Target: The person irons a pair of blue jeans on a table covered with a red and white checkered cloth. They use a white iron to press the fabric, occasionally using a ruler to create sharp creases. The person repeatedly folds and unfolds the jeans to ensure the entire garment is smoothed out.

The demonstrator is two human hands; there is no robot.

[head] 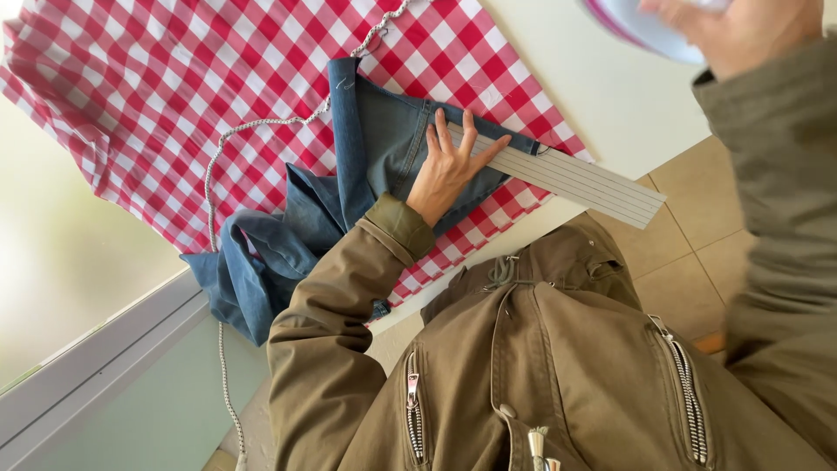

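Beige tiled floor (689, 262), frosted window (61, 253) with pale frame, daylit white table (610, 87).

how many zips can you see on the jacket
2: one zip on the chest at lower left, one zip at lower right. Folds may hide others.

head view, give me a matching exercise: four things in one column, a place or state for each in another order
Things:
1. left hand
2. right hand
3. denim garment
4. ruler

Places or states:
A. raised at the top right corner, against a round pale object
B. sticking out past the table edge
C. pressed flat, fingers spread
D. crumpled on the red checked cloth

Pairs: 1-C, 2-A, 3-D, 4-B
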